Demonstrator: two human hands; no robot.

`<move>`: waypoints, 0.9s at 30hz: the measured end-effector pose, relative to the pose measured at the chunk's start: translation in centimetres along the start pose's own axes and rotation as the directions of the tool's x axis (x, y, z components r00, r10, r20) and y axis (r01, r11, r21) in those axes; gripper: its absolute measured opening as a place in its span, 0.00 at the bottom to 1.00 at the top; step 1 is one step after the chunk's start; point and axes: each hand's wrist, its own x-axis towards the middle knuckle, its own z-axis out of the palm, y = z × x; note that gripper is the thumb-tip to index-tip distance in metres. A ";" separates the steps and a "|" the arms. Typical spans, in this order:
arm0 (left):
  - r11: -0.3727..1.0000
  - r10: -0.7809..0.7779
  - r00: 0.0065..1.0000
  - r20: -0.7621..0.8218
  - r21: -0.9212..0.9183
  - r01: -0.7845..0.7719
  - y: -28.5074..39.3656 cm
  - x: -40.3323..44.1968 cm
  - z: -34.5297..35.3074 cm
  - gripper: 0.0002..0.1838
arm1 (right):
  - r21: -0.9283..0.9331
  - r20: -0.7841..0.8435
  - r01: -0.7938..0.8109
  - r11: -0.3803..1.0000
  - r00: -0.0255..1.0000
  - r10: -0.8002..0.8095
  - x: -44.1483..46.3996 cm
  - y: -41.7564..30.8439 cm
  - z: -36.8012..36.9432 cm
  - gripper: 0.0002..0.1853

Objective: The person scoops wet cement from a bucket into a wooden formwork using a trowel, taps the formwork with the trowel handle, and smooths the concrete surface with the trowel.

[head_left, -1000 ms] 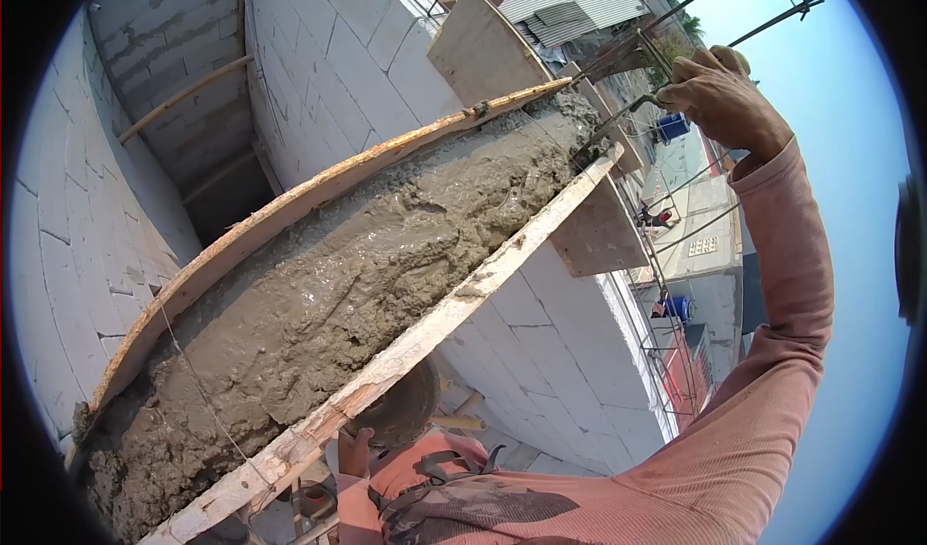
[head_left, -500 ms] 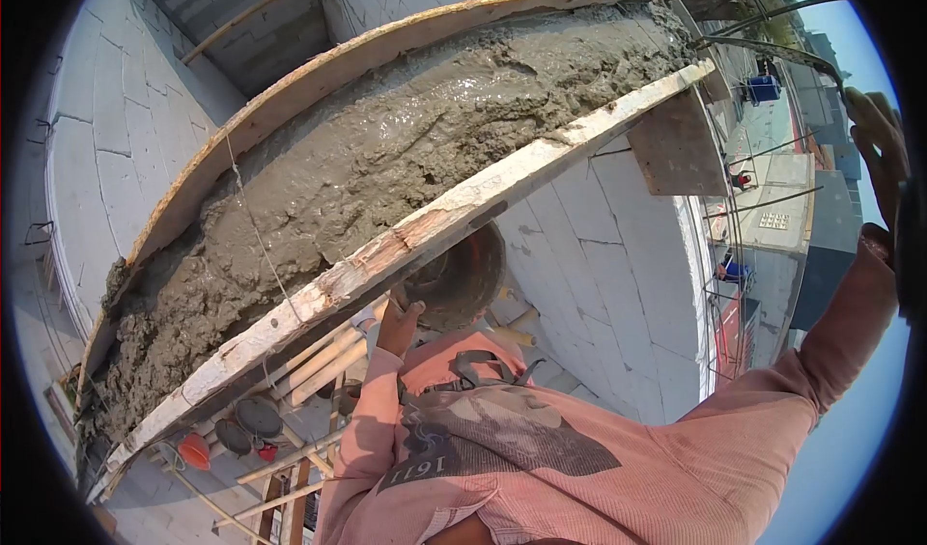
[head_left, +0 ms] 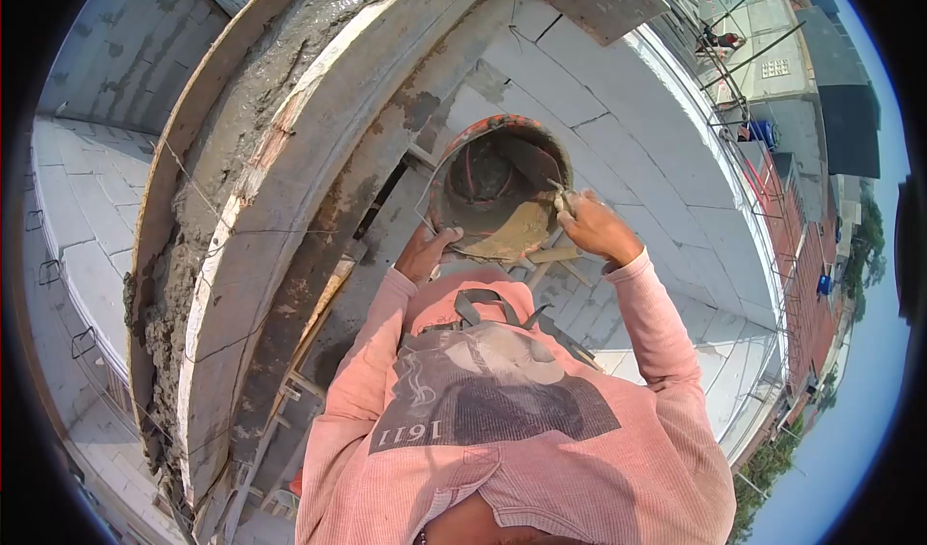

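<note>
A round mortar bucket (head_left: 497, 238) with an orange-tinged, mortar-smeared rim is held tilted in front of my chest, its mouth toward me. Wet grey residue shows deep inside, and sunlight falls on its lower inner wall. My left hand (head_left: 425, 253) is closed on the bucket's near left rim. At the right rim, my right hand (head_left: 597, 226) is closed round what looks like a trowel (head_left: 556, 188); its shank reaches into the bucket and most of the blade is hard to make out.
To the left, wet concrete (head_left: 256, 91) fills a curved formwork of thin board (head_left: 179, 125) and a thick timber edge (head_left: 217, 246). A pale block wall (head_left: 637, 168) curves along the right. Wire ties cross the form, and bamboo poles lie below.
My right hand has come down from the far upper right to the bucket. The bucket has moved up and turned its mouth toward me. My view has shifted right, away from the formwork.
</note>
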 end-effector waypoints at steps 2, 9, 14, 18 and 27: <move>0.996 0.029 0.999 0.032 0.089 -0.032 0.3 0.4 0.1 0.32 | -0.075 -0.165 0.003 0.997 0.986 -0.016 -0.1 -2.8 3.0 0.18; 0.988 0.121 0.992 0.041 0.089 -0.124 3.6 0.0 1.0 0.31 | -0.066 -0.052 0.199 0.978 0.978 -0.203 -4.7 -4.6 7.1 0.19; 0.974 0.224 0.972 -0.071 -0.004 -0.225 2.9 0.3 1.5 0.31 | 0.006 -0.186 0.000 1.000 0.982 0.001 -9.0 -4.7 -0.4 0.19; 0.936 0.321 0.943 -0.088 0.178 -0.302 3.4 -1.0 3.4 0.32 | -0.012 0.044 -0.189 0.982 0.981 0.189 -7.1 -3.0 -1.8 0.18; 0.898 0.353 0.933 -0.063 0.303 -0.319 2.3 -1.2 3.8 0.33 | 0.789 0.253 -0.045 0.613 0.933 -0.257 -3.3 -1.9 3.5 0.16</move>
